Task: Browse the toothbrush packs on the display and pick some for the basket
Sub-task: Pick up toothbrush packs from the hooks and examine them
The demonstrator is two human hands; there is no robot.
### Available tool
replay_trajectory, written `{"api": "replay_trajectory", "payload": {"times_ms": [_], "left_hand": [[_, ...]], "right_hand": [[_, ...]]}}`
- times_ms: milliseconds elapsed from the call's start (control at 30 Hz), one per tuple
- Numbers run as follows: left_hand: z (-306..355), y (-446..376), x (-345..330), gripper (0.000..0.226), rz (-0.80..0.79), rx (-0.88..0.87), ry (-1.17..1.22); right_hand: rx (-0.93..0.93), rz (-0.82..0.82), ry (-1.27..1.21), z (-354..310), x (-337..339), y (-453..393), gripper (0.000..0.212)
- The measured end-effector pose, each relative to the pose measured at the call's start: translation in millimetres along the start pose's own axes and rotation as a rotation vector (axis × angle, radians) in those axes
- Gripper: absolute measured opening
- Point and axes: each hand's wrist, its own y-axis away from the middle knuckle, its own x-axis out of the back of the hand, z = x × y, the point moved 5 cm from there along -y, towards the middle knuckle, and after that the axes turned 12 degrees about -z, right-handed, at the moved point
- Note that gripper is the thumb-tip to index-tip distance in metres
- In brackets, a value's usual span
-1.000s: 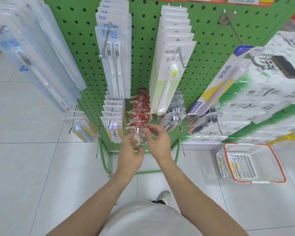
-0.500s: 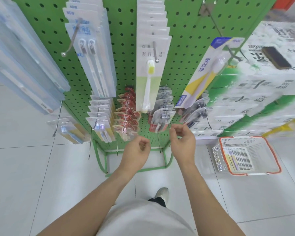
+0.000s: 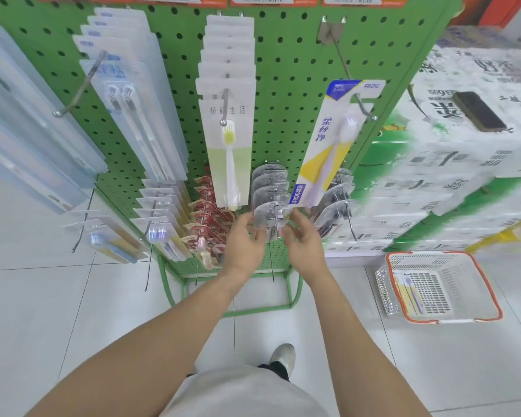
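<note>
One pack (image 3: 409, 291) already lies in the basket (image 3: 491, 284) at four o'clock; my left grip (image 3: 244, 239) and right grip (image 3: 303, 239) pinch the front clear pack (image 3: 269, 216), not yet unhooked.

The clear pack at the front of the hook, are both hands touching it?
Touching. The head view shows the left hand and right hand with fingers against either edge of the clear pack.

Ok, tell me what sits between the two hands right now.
Head view: the front clear round-topped pack on its hook, flanked by the left hand and right hand.
</note>
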Motion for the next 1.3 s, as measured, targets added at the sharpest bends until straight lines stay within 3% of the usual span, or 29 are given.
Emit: {"api": "replay_trajectory", "payload": {"times_ms": [200, 533, 767, 1067, 1300], "left_hand": [[-5.0, 5.9, 6.0, 0.003, 0.031, -0.022, 0.033], [-10.7, 36.5, 10.5, 0.007, -0.011, -0.096, -0.002], [-12.4, 51.8, 23.3, 0.005, -0.125, -0.132, -0.101], [-12.3, 60.4, 42.3, 0.004, -0.19, -0.184, -0.084], [-14.1, 66.3, 41.0, 0.004, -0.266, -0.116, 0.041]], "right_hand": [[0.028, 0.045, -0.053, 0.1, 2.1, 10.8, 0.044], [0.072, 0.06, -0.146, -2.3, 3.3, 38.6, 0.037], [0.026, 0.07, -0.198, 5.0, -5.6, 63.3, 0.032], [0.03, 0.076, -0.275, -1.6, -13.7, 87.9, 0.032], [0.025, 0.078, -0.268, -4.9, -16.3, 90.6, 0.033]]}}
